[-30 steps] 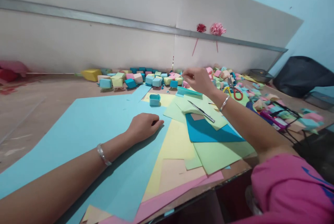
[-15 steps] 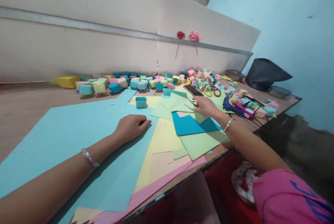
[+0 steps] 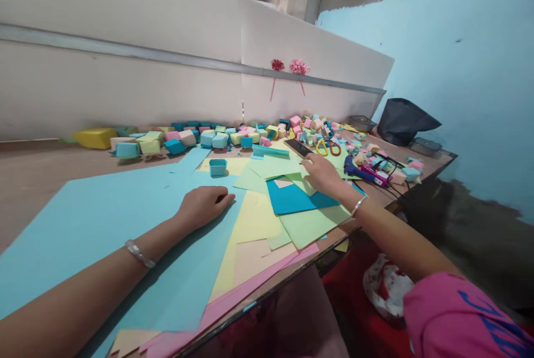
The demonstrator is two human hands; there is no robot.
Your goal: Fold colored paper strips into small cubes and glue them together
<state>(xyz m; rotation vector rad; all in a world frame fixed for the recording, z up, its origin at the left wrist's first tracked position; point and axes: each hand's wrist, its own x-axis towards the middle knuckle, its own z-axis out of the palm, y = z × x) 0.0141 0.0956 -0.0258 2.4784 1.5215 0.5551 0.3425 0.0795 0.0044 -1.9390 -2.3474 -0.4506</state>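
Observation:
My left hand (image 3: 204,206) rests palm down on a large light blue sheet (image 3: 104,207), its fingers curled under with nothing in them. My right hand (image 3: 323,174) reaches across to a pile of light green sheets (image 3: 271,168) lying over a dark blue sheet (image 3: 292,200). Its fingers are bent down onto the green paper, and what lies under them is hidden. Yellow (image 3: 254,219), peach and pink sheets lie fanned out beneath, toward the table's near edge. Each wrist wears a silver bracelet.
A small blue paper box (image 3: 217,167) stands beyond my left hand. Many folded paper boxes (image 3: 187,138) line the wall. A phone (image 3: 298,148), scissors (image 3: 327,148), a glue gun (image 3: 359,170) and a black bag (image 3: 404,121) lie to the right.
My right hand has come back from the row of boxes and dropped onto the green sheets, covering the thin metal tool that lay there. My view swung right; my left hand stayed put.

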